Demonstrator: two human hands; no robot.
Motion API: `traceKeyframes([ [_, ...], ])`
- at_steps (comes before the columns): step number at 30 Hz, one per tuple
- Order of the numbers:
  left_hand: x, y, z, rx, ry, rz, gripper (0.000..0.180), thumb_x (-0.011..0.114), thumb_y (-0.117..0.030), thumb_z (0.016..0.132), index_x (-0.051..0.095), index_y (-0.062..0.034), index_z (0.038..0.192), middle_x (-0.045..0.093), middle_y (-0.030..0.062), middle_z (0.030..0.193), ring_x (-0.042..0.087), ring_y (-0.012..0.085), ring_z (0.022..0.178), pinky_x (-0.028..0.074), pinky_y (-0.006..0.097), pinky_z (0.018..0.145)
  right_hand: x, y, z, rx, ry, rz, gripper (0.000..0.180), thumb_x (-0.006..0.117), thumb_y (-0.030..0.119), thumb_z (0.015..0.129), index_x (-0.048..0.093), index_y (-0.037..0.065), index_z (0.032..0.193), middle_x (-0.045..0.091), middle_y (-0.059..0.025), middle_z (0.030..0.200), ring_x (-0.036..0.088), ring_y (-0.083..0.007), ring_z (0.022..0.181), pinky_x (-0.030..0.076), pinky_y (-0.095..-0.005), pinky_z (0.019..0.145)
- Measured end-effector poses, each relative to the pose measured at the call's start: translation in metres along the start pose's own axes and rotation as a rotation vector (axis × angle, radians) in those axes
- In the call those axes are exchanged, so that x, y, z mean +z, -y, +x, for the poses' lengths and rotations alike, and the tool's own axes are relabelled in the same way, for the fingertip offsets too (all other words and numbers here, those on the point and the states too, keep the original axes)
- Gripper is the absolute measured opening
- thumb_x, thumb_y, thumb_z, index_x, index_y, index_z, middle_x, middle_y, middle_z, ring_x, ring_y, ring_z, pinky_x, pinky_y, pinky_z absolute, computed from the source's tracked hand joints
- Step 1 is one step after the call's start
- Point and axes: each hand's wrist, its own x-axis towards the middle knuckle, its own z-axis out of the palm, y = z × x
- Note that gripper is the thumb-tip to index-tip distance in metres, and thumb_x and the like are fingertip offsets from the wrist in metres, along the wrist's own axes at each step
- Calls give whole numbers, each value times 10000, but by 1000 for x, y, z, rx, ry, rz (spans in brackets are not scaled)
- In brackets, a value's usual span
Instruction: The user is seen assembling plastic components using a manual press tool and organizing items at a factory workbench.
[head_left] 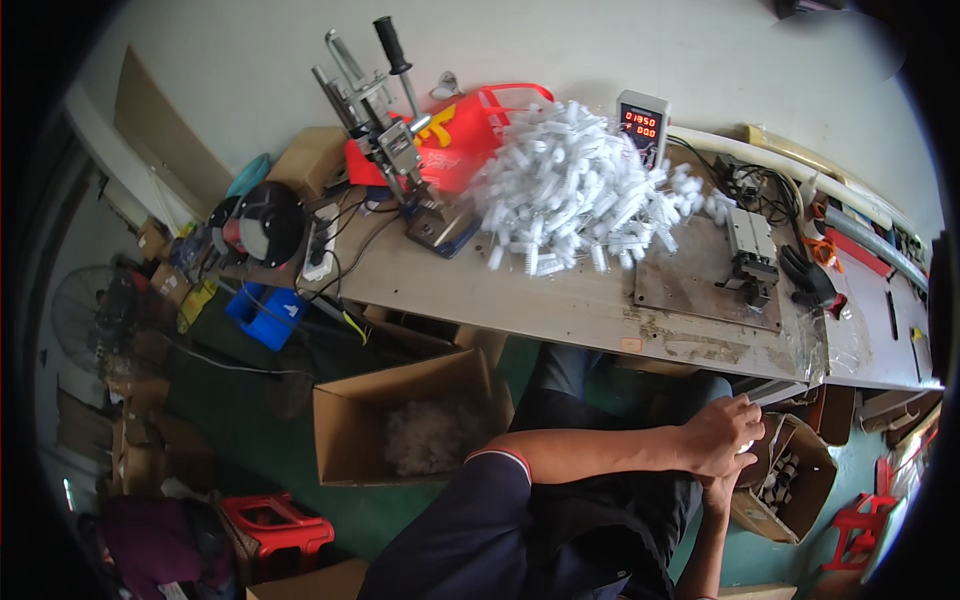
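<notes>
Both hands are together beyond the table's front edge, low at the right, over my lap. My left hand (pixel 720 437) has its fingers curled and lies over my right hand (pixel 720 486). Between them a small white piece (pixel 746 447) peeks out; fingers cover most of it, so I cannot tell its kind. A large heap of small white and clear plastic pieces (pixel 575 190) covers the middle of the table (pixel 560 310). To its right, a small metal clamping fixture (pixel 750 252) is mounted on a stained metal plate (pixel 680 285).
A hand press (pixel 395 150) with a black-handled lever stands left of the heap, before a red bag (pixel 465 135). A digital counter (pixel 642 125) stands behind. On the floor are an open carton (pixel 345 425), a smaller carton (pixel 815 500) and red stools (pixel 285 530). Another person (pixel 160 540) is lower left.
</notes>
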Motion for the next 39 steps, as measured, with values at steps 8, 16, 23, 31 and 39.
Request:
traceKeyframes([
  [8, -24, 4, -8, -94, 123, -126, 401, 854, -288, 721, 668, -41, 977, 613, 142, 1045, 625, 352, 1036, 548, 459, 842, 0, 14, 12, 75, 87, -21, 774, 872, 183, 674, 546, 0, 1352, 629, -88, 1270, 625, -227, 1146, 514, -354, 973],
  [16, -101, -13, -48, -208, 182, -133, 674, 847, -115, 735, 559, -122, 1345, 536, 152, 1295, 621, 384, 1153, 578, 465, 921, 48, 69, 22, -38, 128, -48, 830, 957, 286, 660, 561, -4, 1329, 665, -99, 1238, 644, -191, 1134, 518, -360, 992],
  [23, -278, -49, 10, -156, -201, 316, 653, 884, -100, 718, 628, -76, 1319, 599, 165, 1291, 622, 364, 1175, 530, 427, 1003, 52, 121, 80, -392, -219, -113, 707, 848, 428, 855, 602, -24, 1340, 675, -148, 1265, 631, -278, 1212, 447, -424, 1092],
  [31, -440, 36, 111, -199, -564, 1095, 674, 873, -145, 749, 598, -139, 1364, 563, 161, 1306, 624, 359, 1177, 534, 446, 988, 40, 95, 155, -488, -391, -292, 203, 689, 44, 940, 685, -29, 1129, 743, -104, 970, 706, -178, 933, 533, -324, 904],
  [39, -519, 217, 130, -551, -623, 1291, 643, 780, -129, 795, 563, -136, 1400, 521, 212, 1337, 589, 434, 1194, 544, 499, 985, 51, 70, 194, -534, -568, -514, 84, 707, -2, 897, 685, 3, 978, 708, -162, 885, 708, -346, 811, 553, -384, 757],
])
